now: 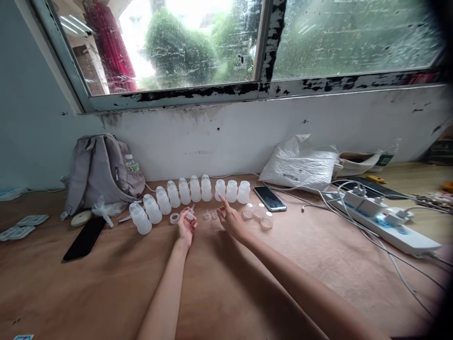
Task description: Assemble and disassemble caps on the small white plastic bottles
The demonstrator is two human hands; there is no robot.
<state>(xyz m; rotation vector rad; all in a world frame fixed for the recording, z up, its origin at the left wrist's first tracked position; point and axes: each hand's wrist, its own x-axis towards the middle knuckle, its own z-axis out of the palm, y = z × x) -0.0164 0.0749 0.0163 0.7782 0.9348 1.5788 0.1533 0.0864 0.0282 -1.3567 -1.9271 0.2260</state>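
A pair of bare hands works at a wooden desk [116, 297] below a window [198, 47]. The left hand [184, 230], palm partly up, has its fingers curled around a small clear piece [190, 215]. The right hand [231, 221] is low over the desk, index finger extended towards the three topless bottles [231, 191]; whether its other fingers grip anything cannot be told. Two clear teats [207, 216] lie between the hands, the second partly behind the right hand's fingers. A pale ring [174, 218] sits just left of the left hand, three clear caps [266, 221] right of the right hand. Seven capped bottles [140, 219] curve away behind.

The clear piece looks light and perhaps soft, slippery if smooth; a gentle pinch at its rim would probably suit. The bottles seem light and fairly stiff, easy to tip, best held round the body.

Fingers hide much of the clear piece, so its shape is uncertain. The teats are tiny and nearly transparent. Both forearms run out at the bottom edge.
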